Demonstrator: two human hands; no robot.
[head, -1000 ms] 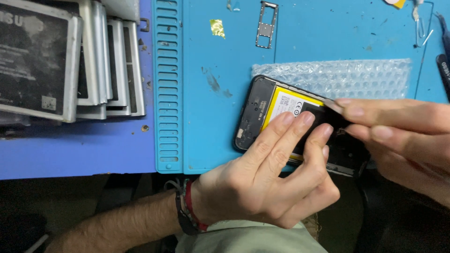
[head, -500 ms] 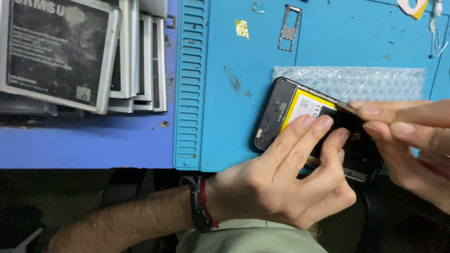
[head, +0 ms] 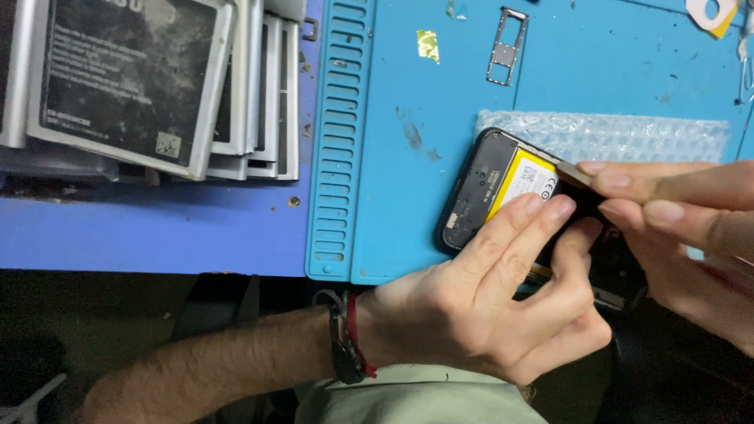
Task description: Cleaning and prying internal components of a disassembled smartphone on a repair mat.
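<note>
— Phone (head: 503, 196) with its back cover off, lying at the near edge of the blue mat (head: 550, 86), half on a strip of bubble wrap (head: 628, 135) – why there, do you think?

— My guess is that the wrap cushions the screen side while the open back faces up. The yellow battery (head: 522, 177) shows in the frame

— And the left hand (head: 479, 314)?

— It comes in from below, fingers loosely curled, index and middle laid flat across the phone's body. It looks like a press to keep it from sliding, not a grip around it

— The right hand (head: 683, 228)?

— Fingertips drawn together at the battery's upper edge, against a thin dark piece there. I cannot tell whether they truly clamp it

— Anything around?

— A metal card tray (head: 506, 45) and a gold foil scrap (head: 428, 45) lie farther up the mat, well apart from the phone. Grey batteries (head: 133, 78) are stacked on the surface (head: 157, 235) to the left
</note>
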